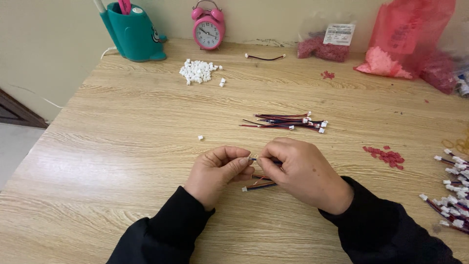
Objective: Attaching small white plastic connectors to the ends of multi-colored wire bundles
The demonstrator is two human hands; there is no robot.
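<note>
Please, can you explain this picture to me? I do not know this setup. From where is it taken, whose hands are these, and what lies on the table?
There is one picture, from a camera on the person's head, looking down. The left hand and right hand meet and pinch a thin wire between them. On the wooden table lie a wire bundle, white connectors, red pieces, more wires at the right edge, a pink clock, a teal holder and bags.
</note>
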